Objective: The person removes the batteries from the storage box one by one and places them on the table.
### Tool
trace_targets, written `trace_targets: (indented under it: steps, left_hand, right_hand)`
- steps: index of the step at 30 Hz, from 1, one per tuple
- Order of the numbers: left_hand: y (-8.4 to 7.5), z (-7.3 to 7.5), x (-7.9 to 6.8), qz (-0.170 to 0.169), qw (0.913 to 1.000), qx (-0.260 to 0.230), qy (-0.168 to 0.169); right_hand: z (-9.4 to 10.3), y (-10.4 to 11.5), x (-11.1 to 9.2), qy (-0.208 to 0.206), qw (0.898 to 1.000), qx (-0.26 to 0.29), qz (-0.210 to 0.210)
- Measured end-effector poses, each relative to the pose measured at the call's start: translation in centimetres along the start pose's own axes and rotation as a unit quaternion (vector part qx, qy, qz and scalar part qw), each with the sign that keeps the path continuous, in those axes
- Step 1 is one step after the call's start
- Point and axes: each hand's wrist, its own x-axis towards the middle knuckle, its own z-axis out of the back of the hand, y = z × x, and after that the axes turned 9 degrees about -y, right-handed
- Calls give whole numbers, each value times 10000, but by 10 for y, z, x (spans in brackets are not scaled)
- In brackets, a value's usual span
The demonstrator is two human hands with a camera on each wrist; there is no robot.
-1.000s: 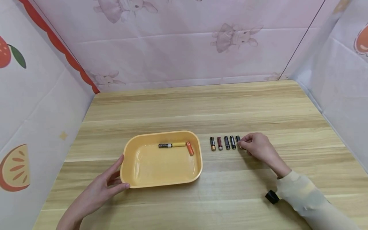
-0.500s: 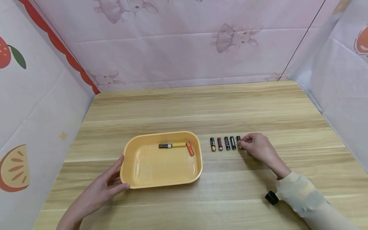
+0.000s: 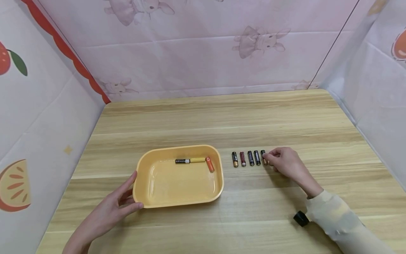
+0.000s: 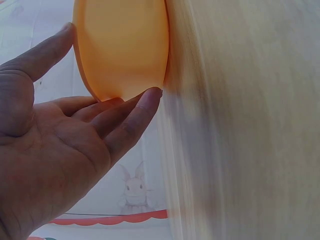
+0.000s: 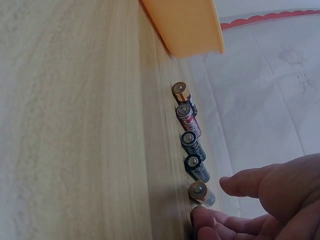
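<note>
My left hand [image 3: 109, 210] grips the left end of a yellow plastic tub [image 3: 177, 204], its thumb at the near corner and its fingers along the end wall. Inside the tub lie a black battery [image 3: 182, 161], a yellow battery [image 3: 197, 159] and an orange battery [image 3: 209, 164]. To the tub's right, several batteries lie side by side in a row, from a black-and-copper battery [image 3: 234, 159] to a dark battery [image 3: 263, 153] at the right end. My right hand [image 3: 287, 162] is beside that last battery; in the right wrist view its thumb stands apart from the battery [image 5: 201, 193], with the other fingers bent close below.
Also in the row are a red battery [image 3: 242, 159] and two dark ones between it and the last. The wooden table [image 3: 206, 120] is bordered by a pink rabbit-print backdrop [image 3: 203, 63] behind and pale walls at both sides. A black block [image 3: 301, 218] sits at the right sleeve.
The right thumb has drawn back slightly from the rightmost battery, so more of that battery shows. My left hand, the tub and the other batteries stay where they were.
</note>
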Motion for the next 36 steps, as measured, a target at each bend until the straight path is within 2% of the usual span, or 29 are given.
trace_targets:
  steps: [4, 8, 19, 30, 36]
  left_hand:
    - [0, 0, 0, -28, 10000, -8, -4]
    - [-1, 0, 0, -12, 10000, 8, -10]
    - [-2, -1, 0, -17, 10000, 50, -28]
    - [-2, 0, 1, -35, 10000, -8, 29]
    - [-1, 1, 1, -116, 9999, -68, 66]
  right_hand:
    - [5, 1, 0, -27, 10000, -48, 54]
    - [14, 11, 2, -64, 9997, -18, 247]
    - [35, 73, 14, 350, 9941, 306, 982]
    - [18, 146, 24, 456, 9834, 917, 1496]
    - [6, 180, 24, 580, 9728, 1328, 1807]
